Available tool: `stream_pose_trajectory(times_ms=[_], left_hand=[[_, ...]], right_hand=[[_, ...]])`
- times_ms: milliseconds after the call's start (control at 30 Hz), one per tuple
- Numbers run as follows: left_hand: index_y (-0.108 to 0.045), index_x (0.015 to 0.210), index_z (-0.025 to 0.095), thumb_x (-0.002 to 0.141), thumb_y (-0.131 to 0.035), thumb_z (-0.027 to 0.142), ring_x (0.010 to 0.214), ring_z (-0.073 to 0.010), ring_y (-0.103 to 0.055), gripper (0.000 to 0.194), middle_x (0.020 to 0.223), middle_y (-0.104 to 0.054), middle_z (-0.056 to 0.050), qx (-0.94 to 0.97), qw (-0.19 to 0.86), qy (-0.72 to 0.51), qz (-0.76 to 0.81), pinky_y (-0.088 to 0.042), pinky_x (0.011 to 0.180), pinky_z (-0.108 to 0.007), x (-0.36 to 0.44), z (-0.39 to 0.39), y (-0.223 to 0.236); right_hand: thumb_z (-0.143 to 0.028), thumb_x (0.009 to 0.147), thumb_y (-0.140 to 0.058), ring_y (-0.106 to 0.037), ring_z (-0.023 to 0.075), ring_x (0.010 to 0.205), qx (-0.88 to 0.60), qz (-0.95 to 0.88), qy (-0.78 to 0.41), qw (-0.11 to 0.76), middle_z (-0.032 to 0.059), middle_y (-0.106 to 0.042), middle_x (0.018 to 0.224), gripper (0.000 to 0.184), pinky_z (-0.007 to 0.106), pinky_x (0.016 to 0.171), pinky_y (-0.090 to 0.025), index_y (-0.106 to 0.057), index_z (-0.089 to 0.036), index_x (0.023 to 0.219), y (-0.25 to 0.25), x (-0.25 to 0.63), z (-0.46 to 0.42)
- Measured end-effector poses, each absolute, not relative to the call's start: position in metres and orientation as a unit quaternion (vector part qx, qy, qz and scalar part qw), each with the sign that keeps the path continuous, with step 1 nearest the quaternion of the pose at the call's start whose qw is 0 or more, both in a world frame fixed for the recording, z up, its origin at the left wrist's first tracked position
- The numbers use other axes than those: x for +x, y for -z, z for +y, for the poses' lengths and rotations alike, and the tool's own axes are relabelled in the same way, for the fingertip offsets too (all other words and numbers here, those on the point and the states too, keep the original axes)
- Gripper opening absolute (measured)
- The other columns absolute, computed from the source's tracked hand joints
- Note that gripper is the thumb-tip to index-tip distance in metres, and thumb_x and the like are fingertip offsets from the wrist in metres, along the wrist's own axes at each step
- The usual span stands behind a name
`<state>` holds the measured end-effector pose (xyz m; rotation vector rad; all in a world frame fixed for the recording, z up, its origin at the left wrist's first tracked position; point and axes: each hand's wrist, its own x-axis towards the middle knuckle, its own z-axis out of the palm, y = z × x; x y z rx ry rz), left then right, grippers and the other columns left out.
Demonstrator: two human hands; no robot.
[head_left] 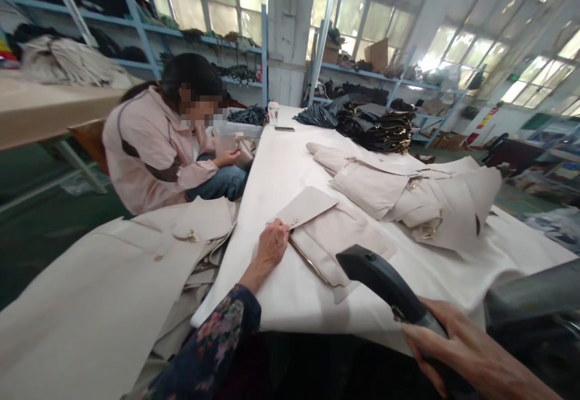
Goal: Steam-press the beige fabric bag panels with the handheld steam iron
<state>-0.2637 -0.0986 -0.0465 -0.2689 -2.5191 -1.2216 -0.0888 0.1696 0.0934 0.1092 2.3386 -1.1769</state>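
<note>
Matt cloth, one glossy handle

Your bench (281, 170) wears smooth, matt white cloth; the beige bag piece (330, 231) looks soft-grained with shiny metal trim; lower right, the iron handle (385, 279) is smooth black plastic.

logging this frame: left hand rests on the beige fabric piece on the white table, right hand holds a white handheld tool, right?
Not quite: in the head view the handheld tool in the right hand is black, not white. The left hand does rest on the beige fabric piece on the white table.
</note>
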Motion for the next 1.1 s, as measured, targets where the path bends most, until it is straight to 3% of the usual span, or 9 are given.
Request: stream_pose_trajectory(times_ms=[167, 300, 500, 667, 867, 1100], left_hand=[[-0.067, 0.063, 0.017, 0.079, -0.049, 0.023, 0.054, -0.0131, -0.050, 0.025, 0.052, -0.054, 0.002, -0.073, 0.113, 0.540, -0.831, -0.037, 0.053, -0.024, -0.274, -0.102, 0.051], [-0.067, 0.063, 0.015, 0.076, -0.051, 0.029, 0.042, -0.0091, -0.041, 0.025, 0.045, -0.046, 0.005, -0.040, 0.073, 0.634, -0.769, -0.029, 0.042, -0.021, -0.279, -0.103, 0.058], [-0.066, 0.061, 0.014, 0.069, -0.061, 0.036, 0.037, -0.0062, -0.039, 0.024, 0.049, -0.051, 0.004, -0.013, 0.025, 0.725, -0.688, -0.027, 0.037, -0.020, -0.282, -0.101, 0.059], [-0.065, 0.066, 0.014, 0.070, -0.060, 0.038, 0.030, -0.0062, -0.037, 0.026, 0.043, -0.052, 0.004, -0.008, -0.036, 0.768, -0.639, -0.023, 0.032, -0.019, -0.274, -0.098, 0.049], [-0.058, 0.053, 0.014, 0.063, -0.065, 0.037, 0.030, -0.0060, -0.040, 0.027, 0.041, -0.055, 0.001, 0.010, -0.067, 0.796, -0.602, -0.025, 0.033, -0.018, -0.270, -0.090, 0.047], [-0.059, 0.058, 0.015, 0.060, -0.065, 0.038, 0.033, -0.0094, -0.046, 0.024, 0.040, -0.055, 0.002, 0.059, -0.074, 0.815, -0.571, -0.030, 0.034, -0.020, -0.270, -0.081, 0.051]], right_hand=[[-0.032, 0.082, -0.051, -0.047, 0.0090, 0.040, -0.019, 0.835, 0.485, 0.259, -0.0047, -0.052, 0.047, 0.020, 0.019, 0.042, -0.041, -0.050, -0.018, 0.068, -0.088, -0.121, 0.141], [-0.033, 0.082, -0.052, -0.048, 0.0085, 0.040, -0.036, 0.817, 0.519, 0.250, -0.0058, -0.051, 0.050, 0.019, 0.018, 0.041, -0.042, -0.050, -0.018, 0.071, -0.077, -0.140, 0.126], [-0.035, 0.082, -0.055, -0.047, 0.0076, 0.037, -0.060, 0.794, 0.551, 0.252, -0.0058, -0.052, 0.050, 0.022, 0.018, 0.038, -0.041, -0.051, -0.017, 0.071, -0.063, -0.166, 0.113], [-0.037, 0.083, -0.054, -0.046, 0.0071, 0.035, -0.069, 0.804, 0.537, 0.247, -0.0048, -0.052, 0.045, 0.027, 0.016, 0.037, -0.039, -0.051, -0.016, 0.066, -0.064, -0.181, 0.107], [-0.041, 0.082, -0.053, -0.048, 0.0085, 0.037, -0.071, 0.819, 0.528, 0.214, -0.0044, -0.054, 0.045, 0.029, 0.018, 0.039, -0.040, -0.053, -0.016, 0.066, -0.072, -0.196, 0.099], [-0.039, 0.081, -0.054, -0.050, 0.0094, 0.038, -0.031, 0.826, 0.536, 0.175, -0.0049, -0.052, 0.047, 0.026, 0.019, 0.038, -0.042, -0.051, -0.017, 0.067, -0.085, -0.187, 0.116]])
